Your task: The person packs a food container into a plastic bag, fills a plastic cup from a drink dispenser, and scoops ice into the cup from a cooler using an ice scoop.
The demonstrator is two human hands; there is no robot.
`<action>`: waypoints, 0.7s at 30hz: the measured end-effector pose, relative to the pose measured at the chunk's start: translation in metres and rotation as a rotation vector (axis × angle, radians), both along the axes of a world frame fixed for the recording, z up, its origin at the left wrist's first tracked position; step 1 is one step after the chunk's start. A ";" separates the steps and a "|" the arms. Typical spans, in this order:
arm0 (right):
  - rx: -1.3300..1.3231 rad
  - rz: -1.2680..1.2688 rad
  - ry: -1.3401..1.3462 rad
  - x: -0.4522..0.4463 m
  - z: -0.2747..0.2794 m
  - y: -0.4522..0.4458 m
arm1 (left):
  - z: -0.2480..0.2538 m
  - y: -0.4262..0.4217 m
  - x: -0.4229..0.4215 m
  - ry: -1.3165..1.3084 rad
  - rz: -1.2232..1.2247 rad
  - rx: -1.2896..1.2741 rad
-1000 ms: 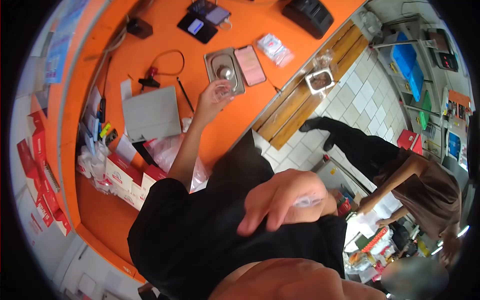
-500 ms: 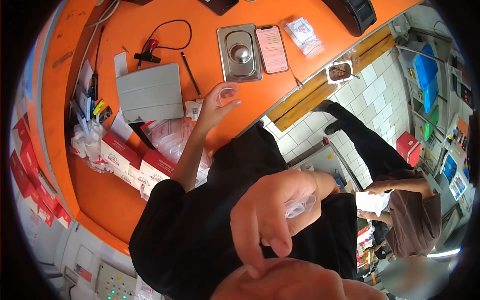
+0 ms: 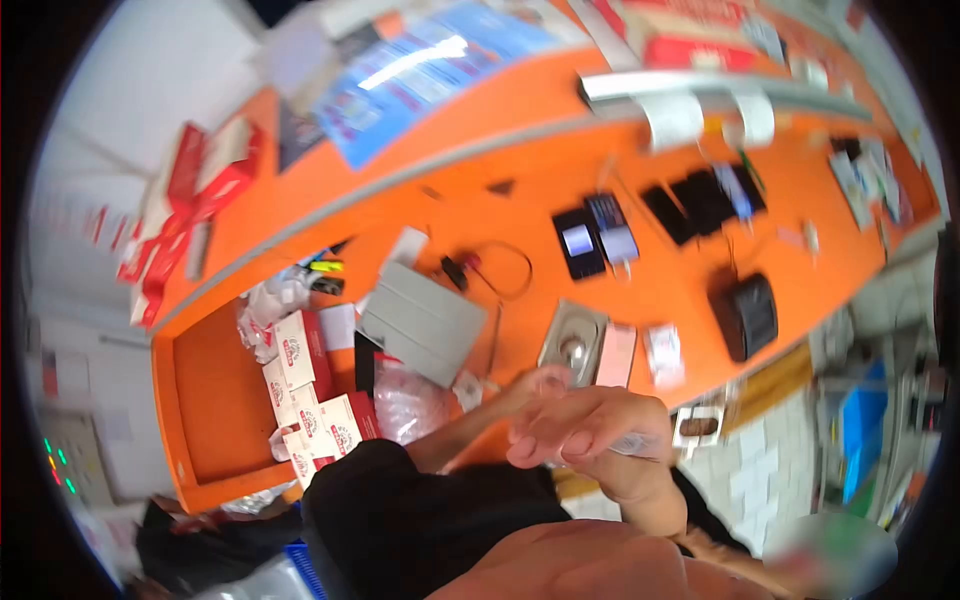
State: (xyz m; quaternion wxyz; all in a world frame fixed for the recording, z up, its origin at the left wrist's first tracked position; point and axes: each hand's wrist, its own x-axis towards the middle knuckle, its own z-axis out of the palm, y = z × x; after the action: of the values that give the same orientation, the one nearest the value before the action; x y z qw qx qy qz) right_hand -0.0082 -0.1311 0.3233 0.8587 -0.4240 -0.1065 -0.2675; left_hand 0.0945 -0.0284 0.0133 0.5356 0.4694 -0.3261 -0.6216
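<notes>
My right hand [image 3: 595, 430] is raised close to the camera, fingers bent. A small clear plastic piece [image 3: 638, 443] shows at its palm; its exact kind cannot be made out. Just behind it, over the counter edge, my left hand [image 3: 540, 383] is blurred and partly covered, so what its fingers hold is hidden. Past the hands lie a steel tray [image 3: 552, 345] with a round metal piece [image 3: 572, 350] in it, and a phone with a pink screen [image 3: 618, 357] beside it.
On the orange counter [image 3: 520, 215] are a grey tablet cover [image 3: 425, 320], a plastic-wrapped packet [image 3: 664, 355], dark phones [image 3: 577, 243] and a black terminal [image 3: 745, 315]. Red-and-white boxes [image 3: 295, 350] and clear plastic bags [image 3: 408, 400] stand at the left. A raised shelf edge [image 3: 400, 165] runs behind.
The view has swung up and round, showing more of the counter and the shelf. My right hand has come away from near the face and now overlaps my left hand, which earlier held clear plastic.
</notes>
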 end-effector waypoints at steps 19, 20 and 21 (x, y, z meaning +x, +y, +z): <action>-0.210 1.188 -0.412 0.019 0.124 0.088 | 0.039 -0.020 -0.035 -0.275 -0.133 -0.111; -0.385 1.228 -0.435 0.023 0.116 0.095 | 0.043 -0.026 -0.034 -0.276 -0.092 -0.125; -0.558 1.266 -0.455 0.026 0.102 0.099 | 0.054 -0.031 -0.032 -0.278 -0.039 -0.131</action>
State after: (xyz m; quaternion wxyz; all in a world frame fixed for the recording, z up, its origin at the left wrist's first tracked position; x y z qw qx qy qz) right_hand 0.0177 -0.0324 0.4255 0.6653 -0.4184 -0.5715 0.2361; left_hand 0.0626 -0.0591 0.0676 0.5027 0.5086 -0.4462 -0.5381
